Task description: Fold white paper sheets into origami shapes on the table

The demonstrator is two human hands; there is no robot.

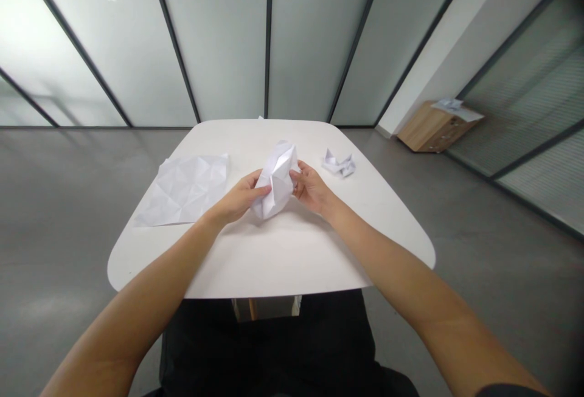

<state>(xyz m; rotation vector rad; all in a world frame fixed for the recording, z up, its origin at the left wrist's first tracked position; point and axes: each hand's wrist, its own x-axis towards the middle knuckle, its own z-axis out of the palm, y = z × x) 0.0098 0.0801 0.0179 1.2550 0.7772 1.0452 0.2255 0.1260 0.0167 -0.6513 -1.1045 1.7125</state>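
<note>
Folded white paper [275, 179], bulky, faceted, sharp creases, a peak at the far end. It sits between your hands, just above mid-table, tilted up toward 12 o'clock. Whether it touches the tabletop: can't tell.

Grip: both hands clamped on it. Left hand [239, 196] takes the 9 o'clock side, fingers wrapped across the lower face. Right hand [310, 188] takes the 3 o'clock side, fingers [295, 183] pressed on the edge. Hands close together, paper the only thing between them.

Step in hand: two-handed work on this one folded piece, nothing else being touched.

Around it, on the white rounded table [292, 257]: creased flat sheet [182, 190] at 9 o'clock, just beyond your left hand, unfolded with a dense crease grid. Small crumpled paper piece [338, 163] at 2 o'clock, near your right hand.

Off the table at 2 o'clock: wooden cabinet [433, 128] with loose papers [451, 107] on top, against frosted glass partitions [219, 38].
</note>
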